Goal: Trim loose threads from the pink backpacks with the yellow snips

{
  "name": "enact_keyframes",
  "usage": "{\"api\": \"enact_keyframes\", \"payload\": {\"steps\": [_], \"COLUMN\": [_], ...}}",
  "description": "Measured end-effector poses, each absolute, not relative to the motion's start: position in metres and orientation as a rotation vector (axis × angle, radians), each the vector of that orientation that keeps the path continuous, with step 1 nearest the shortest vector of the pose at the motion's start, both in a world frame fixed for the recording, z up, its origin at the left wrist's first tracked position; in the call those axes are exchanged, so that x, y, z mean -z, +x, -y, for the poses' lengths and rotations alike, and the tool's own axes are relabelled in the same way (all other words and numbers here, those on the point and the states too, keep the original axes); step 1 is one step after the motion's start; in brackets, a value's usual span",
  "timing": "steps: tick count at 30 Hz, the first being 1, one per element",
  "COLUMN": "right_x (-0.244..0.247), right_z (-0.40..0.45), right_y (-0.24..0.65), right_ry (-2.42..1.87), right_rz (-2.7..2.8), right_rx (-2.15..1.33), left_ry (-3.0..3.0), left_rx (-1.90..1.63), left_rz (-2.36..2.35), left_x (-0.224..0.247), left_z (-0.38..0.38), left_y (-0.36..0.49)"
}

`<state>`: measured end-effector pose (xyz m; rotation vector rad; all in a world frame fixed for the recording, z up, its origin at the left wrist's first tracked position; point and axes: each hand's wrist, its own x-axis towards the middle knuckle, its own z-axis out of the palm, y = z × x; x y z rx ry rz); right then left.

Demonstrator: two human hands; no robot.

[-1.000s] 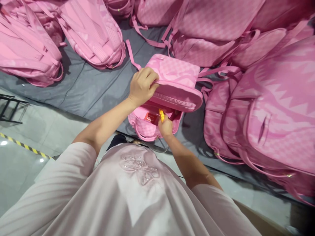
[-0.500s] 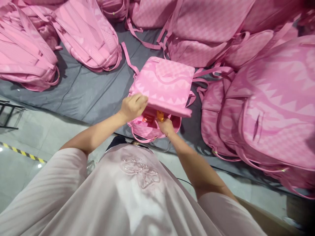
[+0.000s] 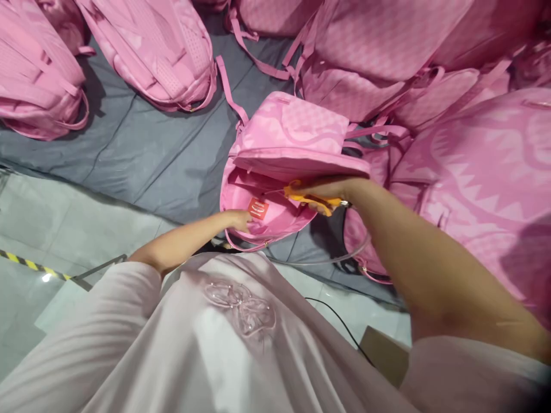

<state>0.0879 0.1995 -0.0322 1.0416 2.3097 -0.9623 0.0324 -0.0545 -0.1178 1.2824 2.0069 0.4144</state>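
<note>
A small pink patterned backpack point(image 3: 258, 132) lies in front of me, its main compartment unzipped and facing me. My left hand point(image 3: 239, 219) is closed on the near left rim of the opening, fingertips partly hidden inside. In my right hand point(image 3: 329, 186) is an orange air blow gun point(image 3: 316, 202), its thin nozzle pointing left into the compartment. A clear hose point(image 3: 331, 261) curves below it. The raised front panel point(image 3: 297, 160) rests over or against the back of my right hand. Inside the bag shows a red label point(image 3: 258, 209) on the pink lining.
Larger pink backpacks lie at the right point(image 3: 482, 178), the back point(image 3: 379, 34) and the upper left point(image 3: 159, 51). Grey cloth point(image 3: 172, 149) covers the surface beneath them. A black cable point(image 3: 336, 318) and a brown box point(image 3: 383, 350) are on the floor side.
My right hand has come up and right with the air blow gun, and the front panel is lifted wider. My left hand has dropped from the panel to the near left rim.
</note>
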Motion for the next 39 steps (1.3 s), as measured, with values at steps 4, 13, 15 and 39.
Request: {"api": "enact_keyframes", "payload": {"steps": [4,13,15,39], "right_x": [-0.004,-0.048,-0.049,-0.026], "right_z": [-0.207,-0.190,-0.188,-0.160], "right_y": [0.083,0.086,0.088,0.125], "right_ry": [0.817,0.802,0.811,0.593], "right_rz": [-1.856,-1.486,-1.490,-2.071], "right_rx": [0.893,0.926,0.927,0.592], "left_ry": [1.585,1.897,1.810,1.427], "left_rx": [-0.418,-0.276,-0.286,-0.913], "left_rz": [-2.027,-2.055,-2.087,-2.791], "left_x": [0.113,0.106,0.103,0.019], "left_z": [0.096,0.140,0.150,0.107], "left_y": [0.060,0.079,0.086,0.049]}}
